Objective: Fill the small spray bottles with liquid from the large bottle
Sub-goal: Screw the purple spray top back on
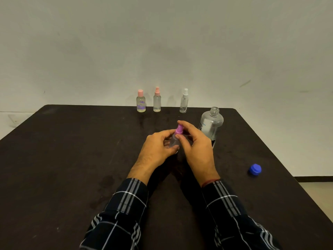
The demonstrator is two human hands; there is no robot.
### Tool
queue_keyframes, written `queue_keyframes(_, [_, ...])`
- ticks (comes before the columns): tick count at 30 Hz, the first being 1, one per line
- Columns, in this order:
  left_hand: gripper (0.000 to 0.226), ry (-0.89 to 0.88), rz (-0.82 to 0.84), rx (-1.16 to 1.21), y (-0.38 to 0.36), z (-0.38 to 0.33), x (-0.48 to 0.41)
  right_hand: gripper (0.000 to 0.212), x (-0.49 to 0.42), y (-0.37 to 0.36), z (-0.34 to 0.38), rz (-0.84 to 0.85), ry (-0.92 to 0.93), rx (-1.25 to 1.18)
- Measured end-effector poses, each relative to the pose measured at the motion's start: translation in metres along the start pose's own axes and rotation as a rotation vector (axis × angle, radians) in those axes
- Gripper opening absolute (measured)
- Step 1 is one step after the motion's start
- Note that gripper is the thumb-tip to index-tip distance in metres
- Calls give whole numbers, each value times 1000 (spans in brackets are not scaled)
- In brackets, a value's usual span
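Hands meet just left of the large bottle [211,123], both on one small spray bottle [174,141]. The left hand [158,145] curls its fingers and thumb round the clear body and holds it above the table [72,150]. The right hand [195,147] pinches the purple spray top [179,130] between thumb and forefinger, its other fingers loosely bent. The small bottle's long axis runs close to upright, top uppermost and leaning a little toward the large bottle.

The large bottle stands upright, its mouth uncapped and pointing up. A blue cap [255,169] lies to its right and nearer the person. Left of it and farther back stand a pink-capped bottle [141,103], a pink-sprayer bottle [157,101] and a white-sprayer bottle [184,103], all upright.
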State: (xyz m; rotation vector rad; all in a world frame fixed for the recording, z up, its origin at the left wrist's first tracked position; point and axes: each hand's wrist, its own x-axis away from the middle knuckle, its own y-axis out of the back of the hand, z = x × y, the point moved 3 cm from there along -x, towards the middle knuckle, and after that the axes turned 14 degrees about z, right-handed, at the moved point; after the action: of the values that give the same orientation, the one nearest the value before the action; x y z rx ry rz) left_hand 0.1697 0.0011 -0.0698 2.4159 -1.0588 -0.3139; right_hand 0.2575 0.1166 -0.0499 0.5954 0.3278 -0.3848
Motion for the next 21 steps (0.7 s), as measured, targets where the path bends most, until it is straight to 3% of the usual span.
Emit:
queue_keyframes(6, [42, 25, -4, -32, -1, -2, -1, 39, 1, -3, -6, -30, -22, 77])
queue_keyframes(13, [39, 18, -16, 20, -1, -2, 2, 9, 5, 1, -2, -123, -21, 21])
queue_keyframes(15, [37, 21, -14, 12, -1, -3, 2, 14, 5, 2, -1, -111, -44, -27])
queue_keyframes(18, [38, 21, -13, 11, 0, -3, 2, 40, 3, -4, -2, 17, -72, -121])
queue_keyframes(21, [44, 14, 0, 27, -1, -2, 1, 44, 2, -4, -3, 31, -85, -178])
